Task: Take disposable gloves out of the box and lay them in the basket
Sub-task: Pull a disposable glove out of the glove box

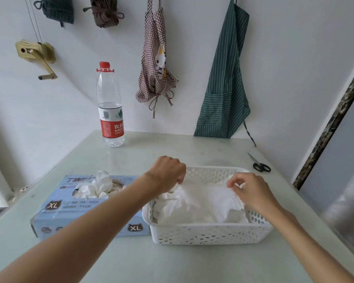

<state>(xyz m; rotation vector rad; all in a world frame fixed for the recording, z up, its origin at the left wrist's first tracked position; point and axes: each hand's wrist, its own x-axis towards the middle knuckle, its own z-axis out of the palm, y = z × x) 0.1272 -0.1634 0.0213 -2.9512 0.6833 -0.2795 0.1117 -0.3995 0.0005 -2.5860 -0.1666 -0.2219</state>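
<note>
Glove (202,196) is stretching between both hands above the basket (208,231): left hand (168,173) pinching one end, right hand (248,189) pinching the other.

A thin, matt white glove (202,199), soft and crumpled like film, is pinched between the fingers (180,178) of both hands. Beneath the fingers, a white plastic basket (208,233) with perforated walls and a slight sheen is seen. To the left of the fingers, a printed blue cardboard box (86,219) appears lightly glossy. The table (172,262) is smooth, pale and faintly reflective.
</note>
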